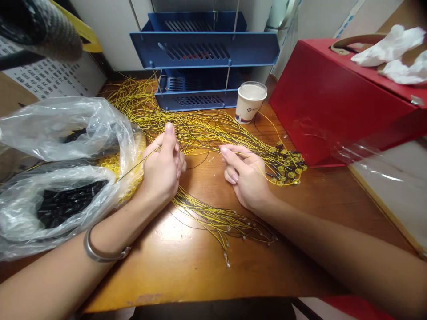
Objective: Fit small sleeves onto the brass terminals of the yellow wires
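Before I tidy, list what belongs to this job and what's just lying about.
Likely part of the job: yellow and dark wires; bagged black pieces; bagged yellow pieces.
Apparently just lying about: paper cup; blue tray rack; red box; crumpled tissues.

Wooden table (pixel 333 200), brown, glossy, scuffed along the near edge at seven o'clock. Taking its centre as the dial, far side at twelve, we record upon it: one blue tray rack (pixel 207 39), tiered, at twelve; one pale paper cup (pixel 251 104), upright, at one; one red box (pixel 310 98), at two; one long wire bundle (pixel 207 129), yellow and black, from eleven round to two; one short wire bundle (pixel 207 211), towards five. At nine we count two clear plastic bags (pixel 20 218), mouths open.
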Available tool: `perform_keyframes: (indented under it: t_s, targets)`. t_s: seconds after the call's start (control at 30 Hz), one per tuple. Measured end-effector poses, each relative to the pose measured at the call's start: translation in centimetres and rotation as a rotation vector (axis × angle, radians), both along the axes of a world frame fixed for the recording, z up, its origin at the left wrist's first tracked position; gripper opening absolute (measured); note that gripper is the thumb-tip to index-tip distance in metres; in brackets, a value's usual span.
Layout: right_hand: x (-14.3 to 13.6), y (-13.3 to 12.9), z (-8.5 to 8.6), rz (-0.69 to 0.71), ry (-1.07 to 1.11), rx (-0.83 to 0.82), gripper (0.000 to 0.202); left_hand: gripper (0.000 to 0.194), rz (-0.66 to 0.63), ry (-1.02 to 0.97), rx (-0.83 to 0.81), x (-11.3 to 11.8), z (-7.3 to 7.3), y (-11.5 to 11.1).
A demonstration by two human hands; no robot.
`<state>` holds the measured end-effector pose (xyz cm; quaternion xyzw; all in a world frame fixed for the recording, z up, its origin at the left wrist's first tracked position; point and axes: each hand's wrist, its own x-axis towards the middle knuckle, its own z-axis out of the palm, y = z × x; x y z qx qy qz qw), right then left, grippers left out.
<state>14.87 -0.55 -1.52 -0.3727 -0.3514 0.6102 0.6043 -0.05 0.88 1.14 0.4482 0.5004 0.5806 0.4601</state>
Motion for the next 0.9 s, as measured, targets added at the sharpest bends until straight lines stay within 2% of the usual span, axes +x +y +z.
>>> perform_keyframes:
  t_s: [0.07, 0.2, 0.27, 0.37, 0.47, 0.57, 0.67, 0.77, 0.83, 0.9]
  targets:
    - [0.1, 0.1, 0.0, -0.024, 0.003, -0.012, 0.026, 0.057, -0.025, 0.011, -0.028, 0.1, 0.1, -0.1]
    - [0.2, 0.0, -0.2, 0.006, -0.026, -0.001, 0.024, 0.061, -0.235, 0.139, 0.031, 0.0, -0.2, -0.6]
    - [0.3, -0.1, -0.2, 0.051, -0.078, 0.028, 0.022, 0.059, -0.288, 0.217, 0.073, -0.1, -0.4, -0.7]
    - [0.2, -0.4, 0.0, 0.083, -0.198, 0.069, 0.020, 0.056, -0.259, 0.260, 0.103, 0.0, -0.5, -0.9]
    - [0.1, -0.6, 0.3, 0.061, -0.248, 0.109, 0.016, 0.051, -0.214, 0.215, 0.144, -0.1, -0.5, -0.8]
    - [0.1, -0.7, 0.3, 0.027, -0.187, 0.111, 0.012, 0.048, -0.158, 0.109, 0.182, -0.5, -0.5, -0.4]
    - [0.1, -0.8, 0.3, -0.027, -0.104, 0.074, 0.012, 0.047, -0.015, -0.026, 0.143, -1.1, -0.3, 0.3]
    - [0.1, -1.0, 0.3, -0.058, -0.071, 0.041, 0.014, 0.048, 0.097, -0.061, 0.134, -1.4, -0.1, 0.7]
    - [0.0, -1.1, 0.5, -0.057, -0.074, 0.032, 0.015, 0.047, 0.064, 0.002, 0.143, -1.2, 0.0, 0.4]
    - [-0.2, -1.2, 0.7, -0.043, -0.096, 0.033, 0.017, 0.050, -0.071, 0.122, 0.138, -1.0, -0.1, -0.1]
